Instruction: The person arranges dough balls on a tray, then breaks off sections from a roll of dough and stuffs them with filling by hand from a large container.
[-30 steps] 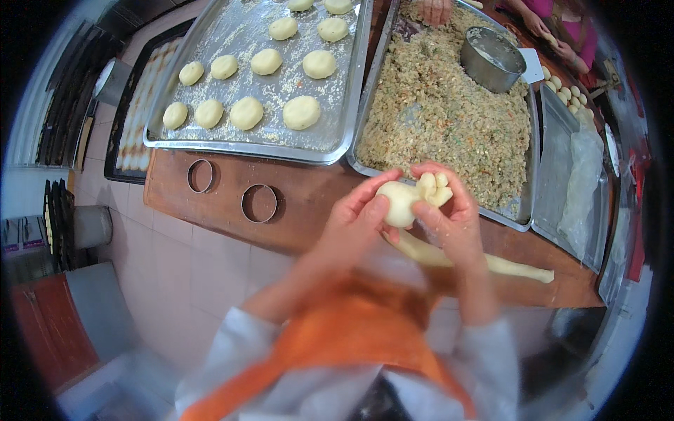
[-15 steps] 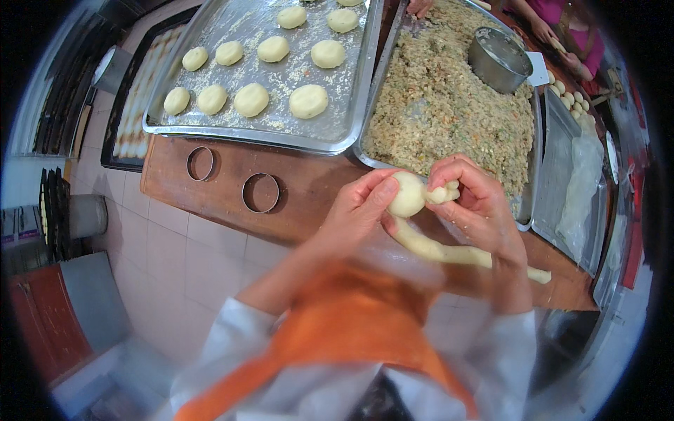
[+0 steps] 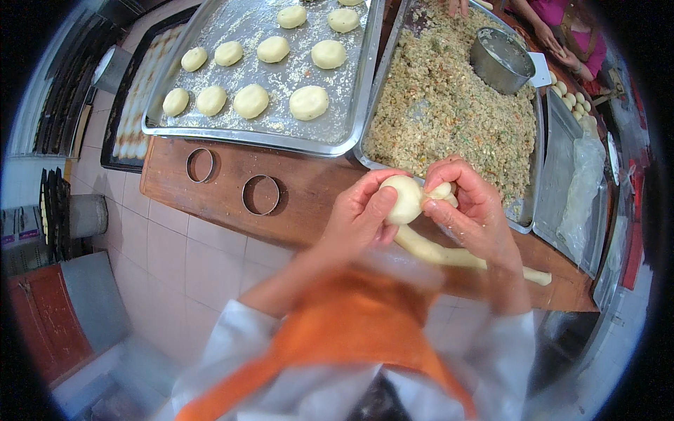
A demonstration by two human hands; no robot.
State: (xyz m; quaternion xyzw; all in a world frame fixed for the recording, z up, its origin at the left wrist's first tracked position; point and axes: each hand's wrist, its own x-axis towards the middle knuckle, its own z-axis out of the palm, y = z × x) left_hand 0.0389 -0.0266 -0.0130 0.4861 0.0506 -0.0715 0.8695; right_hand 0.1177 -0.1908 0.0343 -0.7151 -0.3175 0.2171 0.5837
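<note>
Between my hands is a smooth, pale dough ball. My left hand is wrapped round its left side, thumb on top. The fingers of my right hand pinch a small lump of dough that joins the ball by a narrow neck. Under my hands, a long dough rope lies on the wooden table, running to the right. Just beyond them is a metal tray heaped with crumbly, flecked filling.
Round dough pieces sit on a floured metal tray at the back left. Two metal rings lie on the table. A metal container stands in the filling. Another person's hands work at the far right, near several dough balls.
The neck between ball and lump has become thinner as my right fingers pinch it. The ball has turned slightly in my left hand. A co-worker's hand at the filling tray has moved.
</note>
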